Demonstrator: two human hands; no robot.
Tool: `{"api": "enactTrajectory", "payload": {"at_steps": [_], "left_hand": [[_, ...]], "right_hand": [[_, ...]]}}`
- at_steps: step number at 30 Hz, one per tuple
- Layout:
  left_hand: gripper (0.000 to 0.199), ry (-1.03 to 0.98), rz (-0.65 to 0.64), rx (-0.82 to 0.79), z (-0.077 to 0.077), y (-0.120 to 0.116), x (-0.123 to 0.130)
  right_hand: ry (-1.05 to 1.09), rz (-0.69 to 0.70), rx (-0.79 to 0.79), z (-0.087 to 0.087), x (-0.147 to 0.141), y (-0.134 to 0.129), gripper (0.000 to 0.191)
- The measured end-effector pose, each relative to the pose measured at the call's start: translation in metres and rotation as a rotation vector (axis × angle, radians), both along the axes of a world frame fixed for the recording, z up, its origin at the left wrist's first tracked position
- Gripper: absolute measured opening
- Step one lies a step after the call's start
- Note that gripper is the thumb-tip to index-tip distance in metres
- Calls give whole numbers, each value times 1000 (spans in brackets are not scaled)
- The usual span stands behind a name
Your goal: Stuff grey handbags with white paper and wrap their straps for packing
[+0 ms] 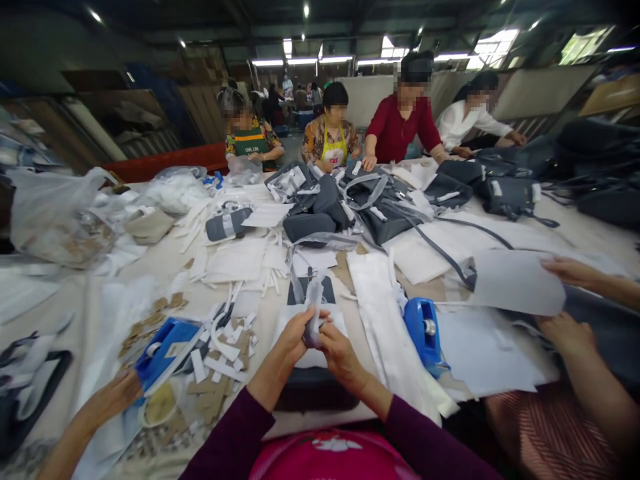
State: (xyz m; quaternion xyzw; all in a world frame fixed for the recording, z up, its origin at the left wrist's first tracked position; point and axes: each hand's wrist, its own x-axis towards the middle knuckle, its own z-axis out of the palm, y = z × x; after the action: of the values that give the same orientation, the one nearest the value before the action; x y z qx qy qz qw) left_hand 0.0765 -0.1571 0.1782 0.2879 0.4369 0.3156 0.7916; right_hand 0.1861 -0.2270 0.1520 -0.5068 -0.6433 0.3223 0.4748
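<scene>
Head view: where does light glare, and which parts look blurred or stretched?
Head view: the windows at upper right glare against a dark ceiling; head view: the dark pile at the right edge looks smeared and stretched; head view: the left hand and right hand look clearer.

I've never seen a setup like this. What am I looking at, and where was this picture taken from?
There is no robot here: the purple-sleeved arms belong to a person wearing a camera on their head, looking forward and down. Their left hand and right hand hold a narrow strip that seems wrapped in film. Below lies a dark bag-like item, partly covered by a white sheet.

The table also bears more dark bags, cardboard scraps and two blue tape dispensers, one left and one right. The other hands at both edges belong to co-workers.
</scene>
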Motion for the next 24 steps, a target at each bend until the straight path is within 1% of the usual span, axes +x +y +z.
{"api": "enactTrajectory", "payload": {"at_steps": [1, 2, 3, 5, 6, 7, 8, 9, 11, 12, 14, 15, 16, 17, 18, 20, 21, 22, 23, 24], "left_hand": [[50, 24, 15, 20, -2, 1, -1], [48, 76, 56, 77, -5, 1, 0], [48, 150, 105, 157, -9, -2, 2], [48, 299, 167, 315, -18, -10, 8], [47, 349, 181, 370, -21, -15, 12], [46, 371, 187, 395, -23, -19, 15], [46, 364, 190, 381, -24, -21, 17], [47, 332, 185, 332, -24, -21, 18], [49, 217, 132, 168, -21, -14, 15], [48, 146, 83, 77, -19, -8, 12], [44, 25, -45, -69, -16, 5, 4], [41, -5, -88, -101, -16, 9, 1], [40, -7, -97, -98, -17, 12, -1], [39, 17, -74, -59, -20, 12, -1], [39, 66, -24, 14, -23, 11, 0], [40, 207, 85, 199, -29, 4, 5], [40, 267, 108, 262, -32, 1, 8], [41, 297, 116, 284, -35, -1, 10], [42, 291, 113, 253, -37, 0, 10], [43, 248, 100, 172, -38, 2, 10]], "right_hand": [[-61, -1, 11, -3, 1, -1, 16], [-91, -25, -20, -5, 1, -1, 14], [-87, -64, -93, -6, 0, 0, 12], [-1, -130, -303, -5, -4, 2, 16], [55, -143, -390, -4, -7, 4, 18], [105, -151, -438, -4, -10, 5, 20], [137, -159, -436, -4, -13, 5, 24], [144, -168, -386, -5, -15, 5, 30], [89, -167, -209, -10, -16, 2, 35], [38, -139, -110, -13, -15, 1, 33], [-80, -29, 60, -20, -9, -1, 27], [-129, 29, 109, -22, -6, -1, 26], [-160, 61, 121, -22, -3, 0, 25], [-162, 59, 90, -22, -1, 2, 22], [-125, 32, 11, -20, 0, 4, 16], [66, -31, -257, -14, -2, 10, 9], [196, -44, -405, -11, -4, 12, 8], [322, -43, -524, -9, -6, 14, 9], [418, -44, -590, -8, -8, 15, 9], [462, -56, -587, -8, -10, 15, 8]]}}
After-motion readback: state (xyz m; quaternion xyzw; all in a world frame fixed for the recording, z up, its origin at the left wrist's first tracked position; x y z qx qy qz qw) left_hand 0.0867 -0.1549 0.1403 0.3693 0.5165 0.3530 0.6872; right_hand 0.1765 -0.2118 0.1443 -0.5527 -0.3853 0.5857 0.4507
